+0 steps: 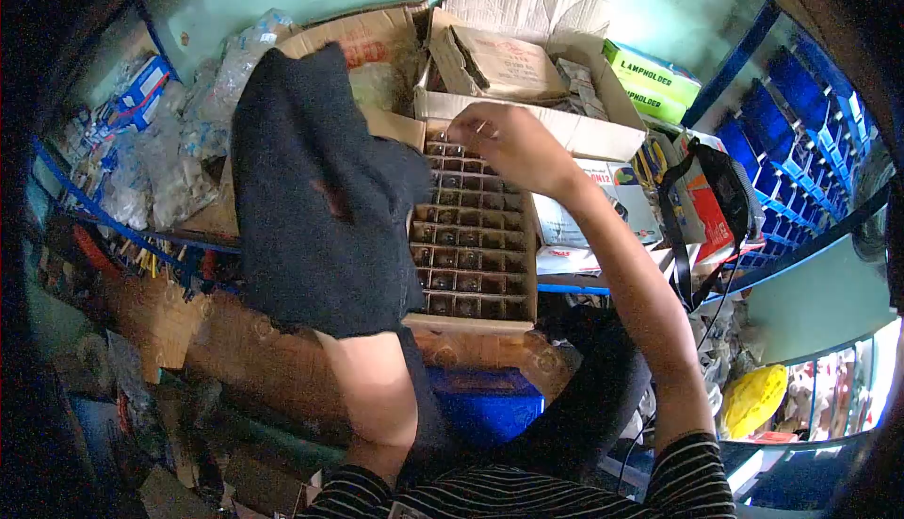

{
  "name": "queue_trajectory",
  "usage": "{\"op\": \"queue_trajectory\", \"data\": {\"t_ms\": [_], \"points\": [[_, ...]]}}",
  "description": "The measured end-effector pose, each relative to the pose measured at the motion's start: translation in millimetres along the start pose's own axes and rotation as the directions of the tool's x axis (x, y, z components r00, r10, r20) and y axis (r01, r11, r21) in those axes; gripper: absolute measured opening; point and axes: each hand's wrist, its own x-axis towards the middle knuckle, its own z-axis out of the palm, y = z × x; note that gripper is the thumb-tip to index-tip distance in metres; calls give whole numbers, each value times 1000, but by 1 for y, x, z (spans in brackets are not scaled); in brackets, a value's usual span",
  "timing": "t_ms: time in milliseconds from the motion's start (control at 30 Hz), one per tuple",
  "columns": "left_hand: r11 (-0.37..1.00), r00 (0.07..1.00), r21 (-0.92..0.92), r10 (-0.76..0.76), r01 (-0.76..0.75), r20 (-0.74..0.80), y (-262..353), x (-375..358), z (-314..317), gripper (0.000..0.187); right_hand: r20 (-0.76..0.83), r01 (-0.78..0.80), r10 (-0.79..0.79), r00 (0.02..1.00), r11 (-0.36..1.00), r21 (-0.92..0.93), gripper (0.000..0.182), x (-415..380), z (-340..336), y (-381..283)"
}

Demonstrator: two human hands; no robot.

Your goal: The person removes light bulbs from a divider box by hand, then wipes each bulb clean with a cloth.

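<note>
A black cloth [301, 189] is draped over my left forearm and covers my left hand; only a small patch of skin shows through a gap, so its fingers cannot be read. To the right of the cloth lies a cardboard box [480, 324] divided into many small cells, with small glass-like items in several of them. My right hand [499, 142] is over the far end of this box, its fingers bent and drawn together. What they hold, if anything, is too small to name. A ring-like glint shows on one finger.
Behind stands an open carton [527, 125] with a closed carton [508, 62] inside. Green lampholder boxes [650, 81] and a black strapped bag [720, 189] are at right, beside blue bins [800, 86]. Clear plastic bags [169, 161] pile up at left. A blue box [480, 406] sits below.
</note>
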Motion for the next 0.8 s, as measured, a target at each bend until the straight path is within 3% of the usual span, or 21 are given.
{"op": "queue_trajectory", "data": {"t_ms": [100,133,333,433,633,733,767,800], "points": [[999,1000,53,-4,5,-6,-2,2,-8,33,79,66,-44,996,949,-308,25,7,13,19],[998,1000,67,-6,7,-10,-3,1,-9,32,145,48,13,989,912,-408,22,9,13,25],[988,1000,152,1,-2,10,-6,2,-17,29,219,56,71,973,851,-522,20,15,9,11],[981,999,193,16,-21,29,-7,5,-17,27,171,106,-26,985,873,-476,21,10,12,20],[943,987,319,52,-98,149,-9,19,-12,24,49,-73,104,993,898,-434,20,8,3,12],[905,964,392,65,-166,260,-11,26,-1,23,-127,-24,13,992,996,-85,17,-6,-24,-8],[889,953,415,69,-192,294,-12,29,2,23,-168,-5,37,985,983,183,20,-13,-30,-15],[873,941,435,71,-219,331,-13,31,5,22,-207,20,46,977,952,305,21,-20,-37,-25]]}}
